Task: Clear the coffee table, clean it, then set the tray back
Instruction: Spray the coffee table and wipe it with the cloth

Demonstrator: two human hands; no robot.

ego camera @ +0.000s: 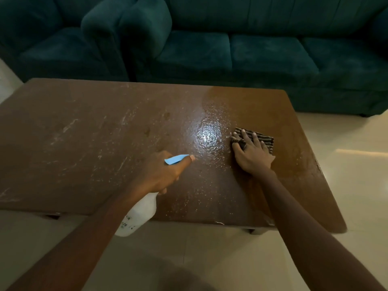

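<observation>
Near the table's [84, 143] right edge, the right hand [252, 156] lies flat, fingers spread, on a soft striped cloth [265, 139], best pressed from above. The left hand [161, 175] grips a probably light spray bottle [140, 213] at its neck.

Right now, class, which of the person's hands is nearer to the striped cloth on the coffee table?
The right hand: it rests on top of the striped cloth. The left hand is apart from it, off to its left, gripping the spray bottle.

Brown table [84, 143] wet — striped cloth [269, 140] on it
</observation>
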